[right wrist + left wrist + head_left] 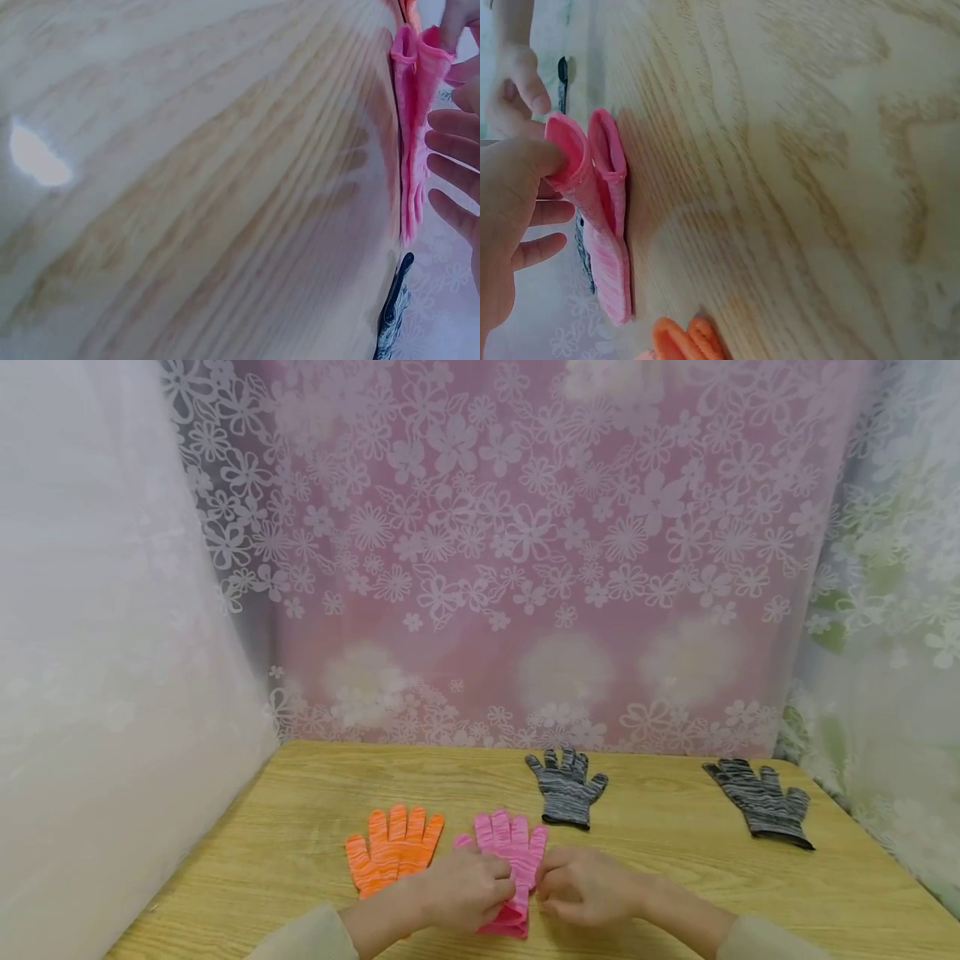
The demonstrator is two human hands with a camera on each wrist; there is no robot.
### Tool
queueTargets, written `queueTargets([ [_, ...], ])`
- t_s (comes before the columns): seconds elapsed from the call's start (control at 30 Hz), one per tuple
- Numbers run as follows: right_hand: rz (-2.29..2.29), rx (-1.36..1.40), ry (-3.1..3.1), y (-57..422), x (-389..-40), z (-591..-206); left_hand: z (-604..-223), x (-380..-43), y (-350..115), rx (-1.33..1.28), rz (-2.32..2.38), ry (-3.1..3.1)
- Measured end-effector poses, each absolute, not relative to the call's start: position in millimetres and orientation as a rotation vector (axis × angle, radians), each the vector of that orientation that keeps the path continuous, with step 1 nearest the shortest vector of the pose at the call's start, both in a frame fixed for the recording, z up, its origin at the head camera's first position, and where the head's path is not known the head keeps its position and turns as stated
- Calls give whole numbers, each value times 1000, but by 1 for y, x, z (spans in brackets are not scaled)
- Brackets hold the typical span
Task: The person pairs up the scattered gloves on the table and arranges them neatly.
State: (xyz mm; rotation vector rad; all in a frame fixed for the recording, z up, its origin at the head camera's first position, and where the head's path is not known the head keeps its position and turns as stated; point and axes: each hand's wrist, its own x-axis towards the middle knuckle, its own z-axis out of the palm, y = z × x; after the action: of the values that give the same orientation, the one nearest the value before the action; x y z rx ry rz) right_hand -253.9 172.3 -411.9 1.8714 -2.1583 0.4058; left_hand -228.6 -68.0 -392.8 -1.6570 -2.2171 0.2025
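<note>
Two pink knit gloves [521, 852] lie one on the other near the front of the table, fingers pointing away. My left hand [468, 889] pinches the cuff [581, 178] of the upper glove, lifting it so its mouth gapes; the lower cuff [620, 174] shows beside it in the left wrist view. My right hand [588, 887] is at the right side of the pink gloves, holding nothing; in the right wrist view its fingers [454, 154] are spread and fairly straight along the glove's side. Left of the pink gloves lie orange gloves [401, 843], partly hidden by my left forearm.
Behind the pink gloves lies a grey-and-black knit glove [567, 797], and another such glove [765, 806] lies at the far right. The wooden table [652, 810] is bordered at the back and sides by flowered curtains [525, 568].
</note>
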Motion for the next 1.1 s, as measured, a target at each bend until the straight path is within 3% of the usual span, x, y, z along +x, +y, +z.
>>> queueTargets([
  [0.87, 213, 1950, -2081, 156, -260, -417, -413, -236, -75, -1750, 342, -2144],
  [1.1, 293, 1801, -2234, 161, -268, -412, -414, -237, -74, -1749, 373, -2126],
])
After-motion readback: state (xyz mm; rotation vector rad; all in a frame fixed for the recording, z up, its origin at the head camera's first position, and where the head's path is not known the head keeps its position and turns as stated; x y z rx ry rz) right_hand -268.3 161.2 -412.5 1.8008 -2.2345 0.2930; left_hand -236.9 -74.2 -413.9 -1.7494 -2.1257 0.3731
